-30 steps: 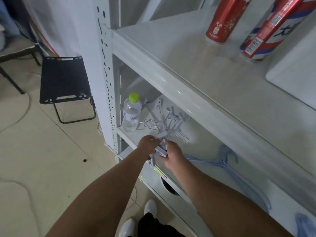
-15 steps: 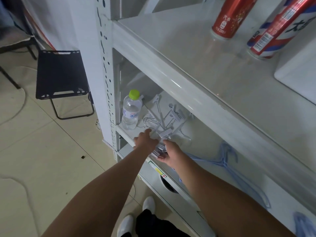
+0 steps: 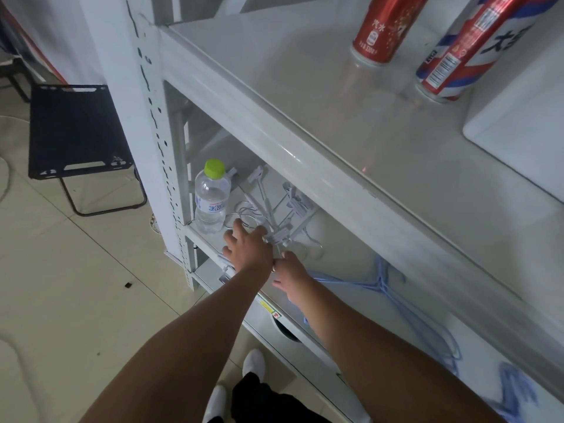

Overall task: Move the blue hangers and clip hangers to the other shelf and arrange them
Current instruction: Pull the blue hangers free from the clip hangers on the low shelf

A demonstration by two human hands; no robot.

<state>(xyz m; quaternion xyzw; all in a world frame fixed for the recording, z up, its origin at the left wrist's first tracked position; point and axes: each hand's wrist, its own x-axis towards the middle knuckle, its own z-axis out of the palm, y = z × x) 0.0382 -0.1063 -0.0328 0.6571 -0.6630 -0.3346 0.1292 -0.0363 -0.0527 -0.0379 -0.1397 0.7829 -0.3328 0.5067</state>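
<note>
A bundle of white clip hangers (image 3: 276, 215) lies on the lower shelf (image 3: 338, 239), beside a water bottle. My left hand (image 3: 247, 247) rests on the bundle's near end with its fingers spread. My right hand (image 3: 290, 276) is just right of it, thumb touching the hanger wires, fingers loose; nothing is plainly gripped. Several blue hangers (image 3: 381, 285) lie on the same shelf to the right, partly behind my right forearm. Another blue piece (image 3: 515, 392) shows at the bottom right.
A water bottle (image 3: 212, 203) with a green cap stands at the shelf's left end, against the perforated post (image 3: 143, 117). The upper shelf (image 3: 274, 96) carries a red can (image 3: 378, 29), a striped can (image 3: 457, 50) and a white box (image 3: 518, 123). A black folding stool (image 3: 76, 132) stands on the floor.
Both hands carried the clip hanger bundle forward onto the lower shelf and lowered it. My left hand went from gripping it to spread fingers; my right hand has loosened its hold.
</note>
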